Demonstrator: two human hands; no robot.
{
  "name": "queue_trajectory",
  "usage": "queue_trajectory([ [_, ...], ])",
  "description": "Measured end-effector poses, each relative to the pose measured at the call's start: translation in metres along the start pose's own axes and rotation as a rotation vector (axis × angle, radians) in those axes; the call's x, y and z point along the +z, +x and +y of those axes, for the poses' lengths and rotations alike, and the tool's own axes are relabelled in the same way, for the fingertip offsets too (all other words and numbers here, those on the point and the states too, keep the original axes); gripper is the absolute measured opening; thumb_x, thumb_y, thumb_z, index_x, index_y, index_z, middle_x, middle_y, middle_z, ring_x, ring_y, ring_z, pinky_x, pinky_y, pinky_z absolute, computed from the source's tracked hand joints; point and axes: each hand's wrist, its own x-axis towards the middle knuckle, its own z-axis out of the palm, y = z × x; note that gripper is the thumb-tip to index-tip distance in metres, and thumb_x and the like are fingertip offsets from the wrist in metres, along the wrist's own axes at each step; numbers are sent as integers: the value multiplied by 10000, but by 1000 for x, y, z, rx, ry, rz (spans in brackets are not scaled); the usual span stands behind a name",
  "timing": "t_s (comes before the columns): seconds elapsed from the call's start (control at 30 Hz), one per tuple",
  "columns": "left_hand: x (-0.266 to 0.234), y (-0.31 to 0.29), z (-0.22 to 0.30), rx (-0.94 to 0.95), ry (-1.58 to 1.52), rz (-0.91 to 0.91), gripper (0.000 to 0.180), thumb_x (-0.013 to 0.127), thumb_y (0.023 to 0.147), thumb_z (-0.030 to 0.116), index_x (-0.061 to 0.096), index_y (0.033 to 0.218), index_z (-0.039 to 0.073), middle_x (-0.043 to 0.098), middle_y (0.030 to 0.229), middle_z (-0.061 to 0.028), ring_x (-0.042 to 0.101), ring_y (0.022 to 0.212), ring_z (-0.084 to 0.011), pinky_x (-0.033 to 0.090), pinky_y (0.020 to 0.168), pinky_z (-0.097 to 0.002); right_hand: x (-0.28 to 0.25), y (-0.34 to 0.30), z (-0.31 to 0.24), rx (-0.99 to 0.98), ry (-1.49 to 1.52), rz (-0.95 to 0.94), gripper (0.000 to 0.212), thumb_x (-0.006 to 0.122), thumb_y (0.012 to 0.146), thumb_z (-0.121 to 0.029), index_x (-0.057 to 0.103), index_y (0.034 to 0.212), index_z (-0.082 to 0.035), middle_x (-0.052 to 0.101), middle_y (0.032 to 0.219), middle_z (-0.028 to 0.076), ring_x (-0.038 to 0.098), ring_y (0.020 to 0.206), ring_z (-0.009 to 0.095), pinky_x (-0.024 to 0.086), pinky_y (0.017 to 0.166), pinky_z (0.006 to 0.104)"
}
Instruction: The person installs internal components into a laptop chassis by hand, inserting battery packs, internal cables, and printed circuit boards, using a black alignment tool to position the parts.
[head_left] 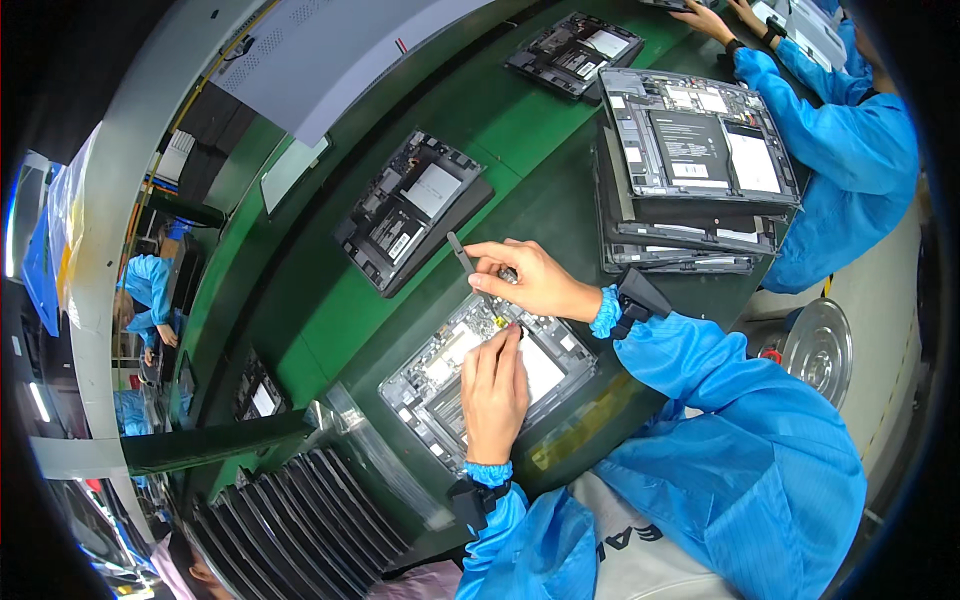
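An opened tablet-like device (pixel 548 372) lies in front of me, its circuit boards and battery exposed. My right hand (pixel 540 284) is closed on a thin dark flat stick tool (pixel 459 250) above the device's far edge. The tool's upper end sticks up past the fingers, and its lower end is partly hidden by them. My left hand (pixel 493 400) rests over the device's middle, its fingers drawn together with the tips at the board. Whatever they pinch is hidden. A small yellow piece (pixel 501 321) shows between the two hands.
Another opened device (pixel 415 210) lies beyond, with one more (pixel 575 55) at the far side. A stack of opened devices (pixel 700 140) stands at right, near a co-worker's blue sleeve (pixel 840 140). Dark panels (pixel 300 520) stand in a row at lower left. A round metal stool (pixel 818 350) is at right.
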Motion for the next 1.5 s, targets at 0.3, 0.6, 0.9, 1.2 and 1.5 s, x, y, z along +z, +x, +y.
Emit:
queue_trajectory([
  [0.3,15,-2,3,-108,50,24,434,729,866,-11,718,1295,57,650,1239,-118,593,1043,-335,505,896,-445,-1,-5,-4,203,179,88,386,745,990,-143,653,1326,24,765,872,87,718,787,180,514,879,360],
  [0.6,12,-13,3,-30,300,-74,481,747,846,105,730,1323,168,637,1344,-50,554,1098,-302,464,913,-449,-5,-9,4,31,-40,41,370,769,954,-164,695,1277,1,758,860,43,671,781,169,449,944,362],
  [0.9,14,-7,6,-24,252,-46,467,736,855,103,724,1320,146,652,1351,-41,574,1063,-286,465,910,-425,-9,-9,5,-57,-165,-8,374,786,929,-162,714,1255,5,735,881,19,601,765,172,455,885,359],
  [1.2,15,38,1,-337,112,61,275,757,911,96,703,1173,34,703,1141,-91,586,1004,-335,455,917,-469,-18,-17,-11,167,85,288,280,649,1011,-125,553,1235,13,718,934,135,679,848,265,509,784,402],
  [1.5,-28,-107,-39,-805,353,301,749,645,1044,295,325,1609,-77,340,1666,-272,293,1535,-465,212,1267,-531,-64,-88,-57,340,-418,-14,315,684,971,-220,720,1175,17,647,1094,144,687,911,359,549,800,423],
])
